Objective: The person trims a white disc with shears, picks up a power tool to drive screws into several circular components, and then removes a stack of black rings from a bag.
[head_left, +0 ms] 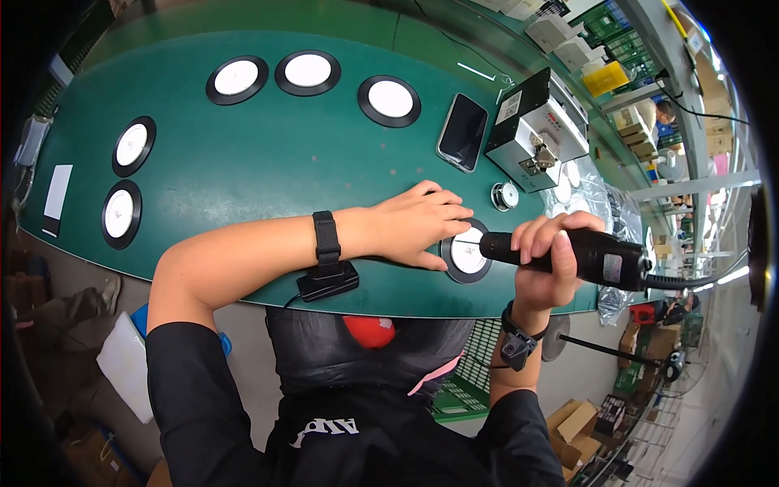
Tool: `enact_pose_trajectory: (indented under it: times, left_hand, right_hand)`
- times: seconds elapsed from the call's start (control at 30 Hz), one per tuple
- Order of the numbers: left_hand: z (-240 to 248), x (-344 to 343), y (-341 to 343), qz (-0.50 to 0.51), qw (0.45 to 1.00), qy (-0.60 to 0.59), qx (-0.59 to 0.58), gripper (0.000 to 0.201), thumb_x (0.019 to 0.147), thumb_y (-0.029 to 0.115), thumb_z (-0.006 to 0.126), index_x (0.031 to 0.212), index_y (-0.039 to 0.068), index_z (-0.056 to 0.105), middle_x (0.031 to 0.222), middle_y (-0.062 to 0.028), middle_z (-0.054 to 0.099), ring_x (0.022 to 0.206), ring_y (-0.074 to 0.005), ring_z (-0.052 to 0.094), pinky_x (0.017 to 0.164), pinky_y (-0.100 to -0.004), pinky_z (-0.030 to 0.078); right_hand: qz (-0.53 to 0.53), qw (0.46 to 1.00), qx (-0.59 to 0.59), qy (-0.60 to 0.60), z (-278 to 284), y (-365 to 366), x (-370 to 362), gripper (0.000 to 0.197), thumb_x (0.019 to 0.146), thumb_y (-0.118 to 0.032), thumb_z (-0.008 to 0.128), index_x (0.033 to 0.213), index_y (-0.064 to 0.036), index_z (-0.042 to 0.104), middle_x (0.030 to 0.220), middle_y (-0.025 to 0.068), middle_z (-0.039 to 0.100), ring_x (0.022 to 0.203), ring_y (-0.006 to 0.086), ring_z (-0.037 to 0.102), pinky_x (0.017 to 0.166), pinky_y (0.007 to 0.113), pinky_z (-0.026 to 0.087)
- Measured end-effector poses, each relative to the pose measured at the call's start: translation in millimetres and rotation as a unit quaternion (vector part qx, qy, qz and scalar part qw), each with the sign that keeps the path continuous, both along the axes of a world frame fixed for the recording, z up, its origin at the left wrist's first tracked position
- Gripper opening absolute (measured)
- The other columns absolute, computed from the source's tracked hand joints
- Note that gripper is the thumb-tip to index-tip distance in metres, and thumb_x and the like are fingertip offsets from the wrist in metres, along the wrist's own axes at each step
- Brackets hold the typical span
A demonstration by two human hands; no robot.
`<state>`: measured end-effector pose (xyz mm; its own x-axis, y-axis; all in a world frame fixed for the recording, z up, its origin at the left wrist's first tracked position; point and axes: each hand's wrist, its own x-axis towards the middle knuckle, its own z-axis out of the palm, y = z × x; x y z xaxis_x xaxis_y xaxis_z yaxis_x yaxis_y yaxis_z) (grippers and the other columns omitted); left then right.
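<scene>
Green worktop (pixel 268 162): five black-rimmed white discs (pixel 389 101) lie along left and far side, sixth disc (pixel 466 261) near front edge. Toward right: phone (pixel 462 132), silver-black box (pixel 519 150), small round metal piece (pixel 504 196), clear plastic (pixel 596 195). White-black card (pixel 56 199) at left end.

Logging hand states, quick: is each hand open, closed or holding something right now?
Left hand: open, fingers and thumb at the edge of a black-rimmed white disc.
Right hand: closed, holding a black corded electric screwdriver.
</scene>
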<state>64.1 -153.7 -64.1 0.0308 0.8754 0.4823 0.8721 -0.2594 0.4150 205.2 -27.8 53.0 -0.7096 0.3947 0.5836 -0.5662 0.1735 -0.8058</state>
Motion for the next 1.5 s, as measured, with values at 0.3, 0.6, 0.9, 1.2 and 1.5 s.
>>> enact_pose_trajectory:
  times: [0.3,0.6,0.9,1.2,1.5]
  left_hand:
    - [4.6,-1.0,-1.8,0.001,0.999,0.023,-0.046,0.067,0.082,0.044,0.076,0.135,0.007,0.059,0.146,-0.0127,0.053,0.137,-0.0304,0.046,0.113,-0.0464,0.033]
    - [3.2,0.1,-0.3,-0.002,0.999,0.024,-0.038,0.069,0.082,0.045,0.076,0.137,0.008,0.058,0.146,-0.0114,0.053,0.137,-0.0302,0.047,0.112,-0.0467,0.033]
    - [1.7,2.2,0.0,0.002,0.999,0.013,-0.032,0.067,0.081,0.044,0.076,0.134,0.008,0.060,0.144,-0.0108,0.055,0.135,-0.0293,0.048,0.112,-0.0469,0.033]
    - [0.8,0.3,-3.0,0.004,0.999,0.013,-0.032,0.066,0.081,0.044,0.077,0.134,0.008,0.060,0.145,-0.0098,0.054,0.135,-0.0282,0.048,0.114,-0.0464,0.031]
    - [10.1,-0.8,-2.1,0.003,0.997,-0.017,-0.070,0.071,0.081,0.044,0.077,0.137,0.008,0.054,0.144,-0.0091,0.054,0.136,-0.0277,0.047,0.115,-0.0501,0.029]
  right_hand:
    - [0.024,0.996,-0.021,-0.085,4.0,4.9,-26.2,0.016,0.093,-0.009,0.055,0.105,-0.0042,0.045,0.066,0.0062,0.045,0.050,0.0152,0.044,0.052,0.033,0.044]
    - [0.033,0.997,-0.027,-0.071,0.4,8.2,-27.6,0.016,0.094,-0.009,0.056,0.105,-0.0045,0.046,0.066,0.0058,0.044,0.049,0.0147,0.043,0.050,0.031,0.043]
    - [0.064,0.996,-0.032,-0.061,5.1,16.5,-18.6,0.017,0.094,-0.009,0.056,0.108,-0.0043,0.048,0.067,0.0049,0.044,0.052,0.0153,0.044,0.053,0.033,0.044]
    - [-0.093,0.995,0.027,-0.003,94.7,99.7,-63.1,0.013,0.096,-0.012,0.060,0.105,-0.0064,0.052,0.068,0.0034,0.047,0.058,0.0162,0.046,0.060,0.036,0.044]
    - [-0.087,0.994,-0.011,-0.063,71.4,135.6,-85.5,0.012,0.095,-0.013,0.061,0.103,-0.0075,0.053,0.070,0.0029,0.047,0.058,0.0156,0.046,0.061,0.034,0.043]
